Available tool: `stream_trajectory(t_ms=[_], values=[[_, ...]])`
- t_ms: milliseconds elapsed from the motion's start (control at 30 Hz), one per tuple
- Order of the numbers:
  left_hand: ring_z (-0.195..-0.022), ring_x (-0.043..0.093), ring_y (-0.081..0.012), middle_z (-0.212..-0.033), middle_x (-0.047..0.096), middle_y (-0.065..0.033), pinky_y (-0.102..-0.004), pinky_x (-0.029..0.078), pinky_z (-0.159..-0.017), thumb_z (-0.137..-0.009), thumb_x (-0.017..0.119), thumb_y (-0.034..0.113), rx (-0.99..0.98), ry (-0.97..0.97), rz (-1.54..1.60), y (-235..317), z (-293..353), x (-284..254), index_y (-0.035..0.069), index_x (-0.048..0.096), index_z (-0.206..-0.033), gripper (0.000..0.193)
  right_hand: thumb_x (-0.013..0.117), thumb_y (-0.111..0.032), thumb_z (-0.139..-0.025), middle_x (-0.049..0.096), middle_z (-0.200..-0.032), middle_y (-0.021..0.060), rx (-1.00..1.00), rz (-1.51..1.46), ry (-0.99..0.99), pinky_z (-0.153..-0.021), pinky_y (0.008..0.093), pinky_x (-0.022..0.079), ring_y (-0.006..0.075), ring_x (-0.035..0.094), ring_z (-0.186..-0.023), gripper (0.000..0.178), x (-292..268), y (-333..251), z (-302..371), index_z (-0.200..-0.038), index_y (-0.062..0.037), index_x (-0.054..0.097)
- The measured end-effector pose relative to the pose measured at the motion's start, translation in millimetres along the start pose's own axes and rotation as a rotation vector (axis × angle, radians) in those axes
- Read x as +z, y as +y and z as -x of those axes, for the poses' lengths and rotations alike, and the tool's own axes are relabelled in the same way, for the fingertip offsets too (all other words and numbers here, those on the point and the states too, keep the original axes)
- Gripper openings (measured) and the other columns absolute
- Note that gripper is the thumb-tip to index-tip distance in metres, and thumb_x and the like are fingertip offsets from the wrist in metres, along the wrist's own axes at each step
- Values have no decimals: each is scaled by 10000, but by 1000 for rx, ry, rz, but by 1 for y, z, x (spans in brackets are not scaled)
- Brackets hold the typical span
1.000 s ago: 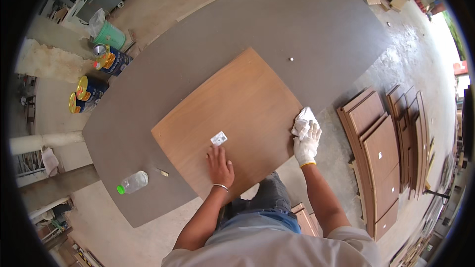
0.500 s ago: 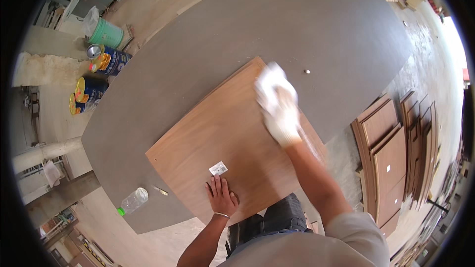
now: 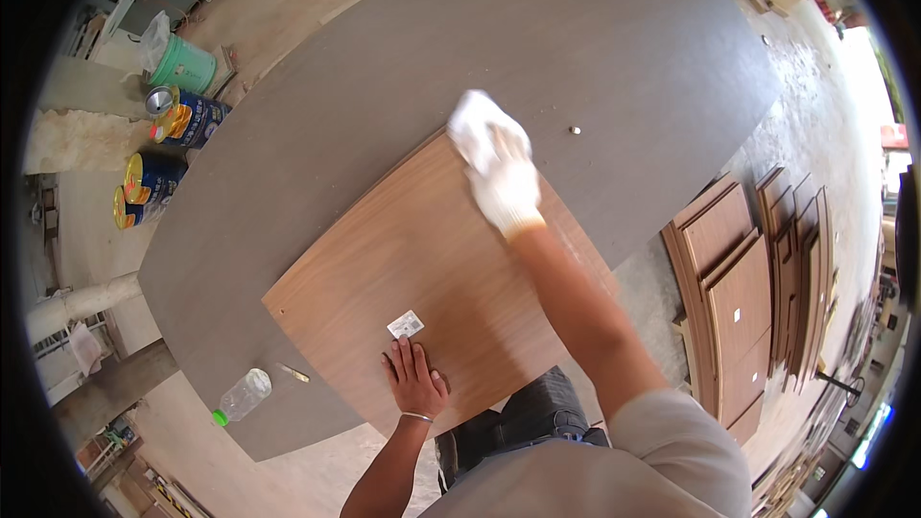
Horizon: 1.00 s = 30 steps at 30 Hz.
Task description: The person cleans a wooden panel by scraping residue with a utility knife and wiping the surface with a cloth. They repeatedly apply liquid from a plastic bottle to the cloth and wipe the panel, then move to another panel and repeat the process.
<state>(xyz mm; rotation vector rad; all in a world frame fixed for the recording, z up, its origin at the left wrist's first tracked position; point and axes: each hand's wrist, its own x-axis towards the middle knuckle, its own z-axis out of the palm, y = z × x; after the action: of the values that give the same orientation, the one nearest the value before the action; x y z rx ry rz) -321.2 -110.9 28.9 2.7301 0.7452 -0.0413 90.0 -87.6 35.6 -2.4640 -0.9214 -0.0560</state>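
One broad grey table (image 3: 537,29) spans the view, with stacks of brown boards (image 3: 739,307) to its right. On it lies a wood-grain panel (image 3: 403,240), its near side reaching past the table's edge. The gloved right hand (image 3: 507,190) lies over a white cloth (image 3: 480,125) at the panel's far corner — blur hides whether its fingers grip. The bare left hand (image 3: 414,384) rests open on the panel, fingertips by a white label (image 3: 405,324). A clear bottle (image 3: 246,393) lies left — smaller still, a pale bit (image 3: 575,130) sits beyond.
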Motion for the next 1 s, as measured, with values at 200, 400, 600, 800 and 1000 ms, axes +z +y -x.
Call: stream_trajectory(t_ms=[200, 400, 600, 800, 1000], values=[[-1562, 233, -506, -1676, 282, -302, -712, 117, -1248, -978, 456, 246, -7, -18, 30, -2, 3, -6, -48, 343, -1561, 663, 723, -82, -817, 545, -1413, 213, 391, 178, -219, -1213, 483, 350, 448, 384, -1441, 555, -134, 45, 239, -1365, -116, 647], [-1563, 258, -472, -1664, 325, -282, -708, 128, -1251, -929, 517, 257, -40, -31, -6, 0, 8, -3, -53, 450, -1494, 648, 751, -220, -851, 582, -1353, 229, 5, 163, -104, -1172, 552, 339, 427, 474, -1331, 489, -54, 13, 96, -1291, -33, 649], [-1560, 289, -443, -1651, 371, -254, -696, 166, -1246, -931, 529, 266, -88, -33, 43, -2, 6, -4, -35, 495, -1479, 626, 738, -319, -882, 636, -1365, 198, -160, 182, -40, -1191, 503, 327, 374, 496, -1351, 543, 43, -43, -50, -1324, -19, 646], [-1542, 331, -436, -1643, 381, -255, -678, 200, -1244, -925, 537, 260, -32, 13, 89, 9, -6, -3, -32, 512, -1465, 615, 667, -291, -968, 648, -1208, 97, -418, -53, -72, -1059, 455, 475, 256, 588, -1207, 325, 111, -222, 45, -1244, -136, 597], [-1540, 357, -395, -1629, 419, -233, -644, 231, -1246, -924, 559, 264, -102, 39, 126, -7, 14, -14, -11, 550, -1447, 591, 641, -276, -982, 649, -1296, 175, -75, -605, -399, -985, 448, 523, 349, 655, -1117, 344, 48, -137, 19, -1280, -105, 626]])
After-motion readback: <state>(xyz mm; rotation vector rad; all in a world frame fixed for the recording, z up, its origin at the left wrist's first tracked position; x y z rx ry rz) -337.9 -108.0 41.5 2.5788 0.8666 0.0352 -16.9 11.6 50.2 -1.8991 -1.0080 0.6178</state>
